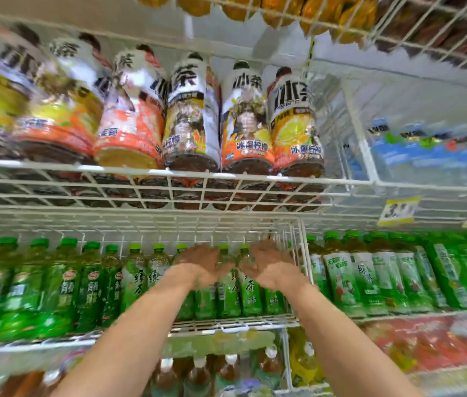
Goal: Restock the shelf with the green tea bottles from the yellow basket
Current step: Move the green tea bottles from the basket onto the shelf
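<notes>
from the head camera, both bare arms reach up into a white wire shelf [226, 325] packed with green tea bottles [228, 285], green caps in a row along the back. the left hand [200, 263] and right hand [269, 263] sit close together at the necks of the middle bottles, each seeming to touch one, but the frame is smeared and i cannot tell whether the fingers are spread, pressed together or wrapped round a bottle. more green bottles stand to either side, the right ones behind a wire divider [302, 253]. on the shelf above stand iced tea bottles [243, 121] with orange and white labels, and a yellow price tag [397, 210] hangs right. brown tea bottles [198, 373] stand on the shelf below
</notes>
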A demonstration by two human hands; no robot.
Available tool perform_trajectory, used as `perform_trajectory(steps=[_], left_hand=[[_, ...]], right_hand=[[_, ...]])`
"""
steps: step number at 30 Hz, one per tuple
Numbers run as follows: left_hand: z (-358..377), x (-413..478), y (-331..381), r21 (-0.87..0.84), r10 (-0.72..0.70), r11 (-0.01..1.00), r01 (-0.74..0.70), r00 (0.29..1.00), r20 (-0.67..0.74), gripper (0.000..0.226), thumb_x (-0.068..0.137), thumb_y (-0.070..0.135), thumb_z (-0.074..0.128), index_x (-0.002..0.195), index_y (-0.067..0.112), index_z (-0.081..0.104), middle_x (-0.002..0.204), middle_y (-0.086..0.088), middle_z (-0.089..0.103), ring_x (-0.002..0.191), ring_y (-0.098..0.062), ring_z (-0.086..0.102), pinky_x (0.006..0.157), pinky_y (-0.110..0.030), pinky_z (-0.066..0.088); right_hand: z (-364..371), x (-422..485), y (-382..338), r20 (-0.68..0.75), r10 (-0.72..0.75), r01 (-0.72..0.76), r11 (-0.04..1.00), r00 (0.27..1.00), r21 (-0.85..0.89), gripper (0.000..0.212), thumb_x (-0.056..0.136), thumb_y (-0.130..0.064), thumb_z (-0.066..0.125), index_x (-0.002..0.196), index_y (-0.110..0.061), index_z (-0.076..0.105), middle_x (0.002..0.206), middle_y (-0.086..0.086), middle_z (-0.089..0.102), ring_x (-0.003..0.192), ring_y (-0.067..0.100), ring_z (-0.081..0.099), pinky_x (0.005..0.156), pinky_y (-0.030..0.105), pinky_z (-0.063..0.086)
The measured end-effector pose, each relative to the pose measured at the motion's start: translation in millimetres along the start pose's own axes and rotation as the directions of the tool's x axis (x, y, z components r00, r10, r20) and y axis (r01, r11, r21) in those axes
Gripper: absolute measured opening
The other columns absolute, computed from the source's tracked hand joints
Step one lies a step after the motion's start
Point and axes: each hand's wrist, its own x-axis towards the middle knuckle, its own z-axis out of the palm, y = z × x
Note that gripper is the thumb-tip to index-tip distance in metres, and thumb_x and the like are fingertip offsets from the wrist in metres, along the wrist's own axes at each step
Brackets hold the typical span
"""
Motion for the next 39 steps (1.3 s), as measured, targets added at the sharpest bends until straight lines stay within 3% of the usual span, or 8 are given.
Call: perform_trajectory(steps=[1, 3, 7, 10, 16, 22, 32, 39], left_hand=[[-2.9, -12.7, -2.7, -0.015, -0.020, 1.000, 0.021, 0.999, 0.026, 0.074, 0.095, 0.074, 0.026, 0.144, 0.023, 0.049, 0.149, -0.009, 0.050, 0.133, -0.030, 0.051, 0.108, -0.045, 0.043], [-6.0, -38.6, -10.3, -0.015, -0.067, 0.998, 0.068, 0.996, 0.051, 0.073, 0.094, 0.076, 0.030, 0.138, 0.023, 0.054, 0.144, -0.008, 0.056, 0.126, -0.028, 0.057, 0.103, -0.043, 0.046], [-20.7, -87.4, -22.1, 0.142, -0.107, 0.983, 0.113, 0.993, -0.046, 0.075, 0.093, 0.077, 0.026, 0.140, 0.023, 0.050, 0.138, -0.011, 0.059, 0.124, -0.033, 0.057, 0.100, -0.046, 0.048], [-26.5, -117.5, -34.8, 0.215, -0.130, 0.966, 0.144, 0.988, -0.077, 0.078, 0.094, 0.077, 0.022, 0.140, 0.019, 0.047, 0.137, -0.013, 0.057, 0.127, -0.034, 0.052, 0.102, -0.049, 0.045], [-15.9, -178.0, -70.2, 0.242, -0.170, 0.948, 0.204, 0.973, -0.154, 0.074, 0.094, 0.074, 0.027, 0.136, 0.017, 0.050, 0.134, -0.015, 0.056, 0.126, -0.035, 0.052, 0.101, -0.048, 0.046], [10.6, -224.5, -108.0, 0.256, -0.241, 0.928, 0.270, 0.960, -0.139, 0.080, 0.094, 0.075, 0.025, 0.141, 0.014, 0.047, 0.139, -0.017, 0.054, 0.128, -0.036, 0.050, 0.102, -0.048, 0.045], [91.5, -273.5, -128.0, 0.157, -0.209, 0.965, 0.212, 0.977, -0.033, 0.067, 0.095, 0.071, 0.033, 0.124, 0.014, 0.053, 0.128, -0.017, 0.059, 0.121, -0.037, 0.054, 0.095, -0.048, 0.047], [193.5, -286.8, -116.9, 0.076, -0.243, 0.970, 0.232, 0.950, 0.195, 0.071, 0.096, 0.072, 0.030, 0.134, 0.015, 0.050, 0.135, -0.016, 0.055, 0.127, -0.035, 0.050, 0.101, -0.047, 0.043]], right_hand=[[-0.7, -8.3, -5.6, -0.023, -0.025, 0.024, 0.999, 0.999, -0.023, 0.089, 0.083, -0.078, 0.014, 0.147, -0.023, 0.043, 0.155, 0.012, 0.042, 0.143, 0.034, 0.039, 0.109, 0.054, 0.043], [-1.9, -25.4, -18.6, -0.037, -0.035, 0.034, 0.999, 0.999, -0.042, 0.082, 0.089, -0.077, 0.026, 0.150, -0.023, 0.039, 0.155, 0.013, 0.041, 0.141, 0.036, 0.041, 0.105, 0.054, 0.046], [-8.4, -53.5, -51.6, -0.023, -0.043, 0.041, 0.997, 0.999, -0.066, 0.071, 0.098, -0.068, 0.034, 0.148, -0.019, 0.045, 0.147, 0.015, 0.051, 0.133, 0.038, 0.049, 0.104, 0.051, 0.045], [-7.5, -68.0, -76.2, -0.029, -0.084, 0.082, 0.993, 0.996, -0.088, 0.070, 0.099, -0.066, 0.035, 0.150, -0.016, 0.041, 0.149, 0.017, 0.046, 0.135, 0.039, 0.044, 0.107, 0.053, 0.040], [8.8, -87.8, -131.9, -0.080, -0.206, 0.203, 0.978, 0.975, -0.045, 0.073, 0.098, -0.066, 0.039, 0.153, -0.017, 0.037, 0.149, 0.017, 0.044, 0.135, 0.039, 0.042, 0.105, 0.053, 0.045], [43.6, -105.4, -192.7, -0.092, -0.331, 0.332, 0.943, 0.939, -0.005, 0.076, 0.096, -0.068, 0.041, 0.154, -0.019, 0.035, 0.154, 0.016, 0.041, 0.141, 0.037, 0.040, 0.107, 0.053, 0.044], [128.8, -156.2, -200.1, -0.019, -0.377, 0.378, 0.923, 0.926, 0.076, 0.066, 0.096, -0.063, 0.048, 0.145, -0.018, 0.045, 0.142, 0.014, 0.051, 0.130, 0.036, 0.048, 0.100, 0.050, 0.048], [218.7, -191.5, -163.8, 0.223, -0.272, 0.246, 0.960, 0.936, 0.138, 0.068, 0.099, -0.062, 0.045, 0.152, -0.019, 0.038, 0.145, 0.013, 0.047, 0.134, 0.036, 0.044, 0.102, 0.050, 0.046]])
